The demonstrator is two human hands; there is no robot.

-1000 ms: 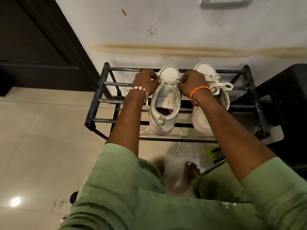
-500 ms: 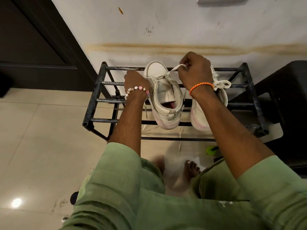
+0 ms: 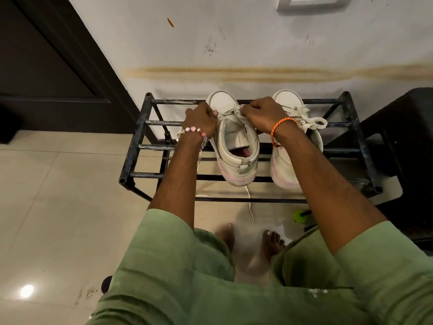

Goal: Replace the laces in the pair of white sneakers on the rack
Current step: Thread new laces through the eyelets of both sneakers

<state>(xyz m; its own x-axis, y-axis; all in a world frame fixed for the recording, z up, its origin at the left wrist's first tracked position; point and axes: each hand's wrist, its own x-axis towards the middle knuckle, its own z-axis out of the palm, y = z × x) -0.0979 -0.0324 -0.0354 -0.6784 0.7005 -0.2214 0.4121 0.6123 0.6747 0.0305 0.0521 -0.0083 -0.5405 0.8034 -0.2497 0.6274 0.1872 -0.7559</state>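
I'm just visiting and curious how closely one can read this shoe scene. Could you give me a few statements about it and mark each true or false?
1. Both sneakers stand on the black metal rack. True.
2. The right sneaker has no lace. False: its lace is tied in a bow.
3. Both hands work at the left sneaker. True: the left hand and right hand are at its front eyelets.
4. The person wears shoes. False: bare toes show on the floor.
5. A loose lace end hangs below the rack's top. True.
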